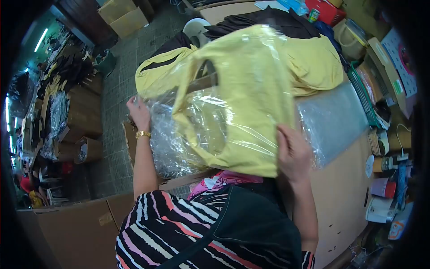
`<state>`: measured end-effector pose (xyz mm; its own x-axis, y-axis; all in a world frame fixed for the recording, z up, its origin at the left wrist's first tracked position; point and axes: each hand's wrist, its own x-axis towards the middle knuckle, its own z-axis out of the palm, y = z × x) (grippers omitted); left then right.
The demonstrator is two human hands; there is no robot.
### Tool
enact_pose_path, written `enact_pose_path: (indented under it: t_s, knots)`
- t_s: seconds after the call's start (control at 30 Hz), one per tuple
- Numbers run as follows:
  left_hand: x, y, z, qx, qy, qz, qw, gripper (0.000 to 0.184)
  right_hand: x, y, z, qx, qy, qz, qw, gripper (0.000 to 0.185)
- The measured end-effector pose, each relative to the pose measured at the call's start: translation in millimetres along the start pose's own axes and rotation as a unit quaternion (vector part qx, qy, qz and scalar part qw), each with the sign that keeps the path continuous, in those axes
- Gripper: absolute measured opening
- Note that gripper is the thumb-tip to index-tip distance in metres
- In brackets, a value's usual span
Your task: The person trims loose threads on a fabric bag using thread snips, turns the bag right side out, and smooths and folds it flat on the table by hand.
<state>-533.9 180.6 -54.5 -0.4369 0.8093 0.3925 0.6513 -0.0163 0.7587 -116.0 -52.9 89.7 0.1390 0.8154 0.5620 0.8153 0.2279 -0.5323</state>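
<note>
**Yellow cloth in clear film, held over an open carton**

Yellow fabric piece [255,98], blurred in places, glossy clear film over it; we log it raised in front of our striped top [161,224], above an open carton [130,139]. A large curved opening shows on its left side. Our right hand [293,152] has its fingers curled tight, grasping the lower right edge. Our left hand [139,113], gold-coloured bracelet [143,134] at the wrist, is at the left end of the crinkled clear plastic [172,148]; fingers bent, but we cannot tell whether they pinch it. Flat clear bags [333,121] lie on the brown work surface [340,188], right of the piece. Beyond it, we note yellow garments [313,62] beside dark fabric [251,20]. Left, across the tiled floor [123,89]: stacked cartons [85,107].
</note>
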Motion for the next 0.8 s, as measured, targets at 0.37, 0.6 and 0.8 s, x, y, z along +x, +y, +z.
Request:
enact_pose_path:
  t_s: [0.37, 0.6, 0.8]
  knots:
    - [-159.6, -58.5, 19.0, 0.349, -0.391, 0.146, 0.839, 0.093, -48.8, 60.4, 194.1, -0.302, -0.421, -0.045, 0.854, 0.049]
    - [-148.9, -127.2, 76.9, 0.439, -0.527, 0.118, 0.718, 0.106, -65.7, 70.3, 220.3, -0.169, -0.616, 0.077, 0.765, 0.051]
    - [-125.6, -102.4, 73.4, 0.419, -0.58, 0.094, 0.692, 0.114, -40.2, 42.5, 183.0, -0.083, -0.615, 0.07, 0.781, 0.047]
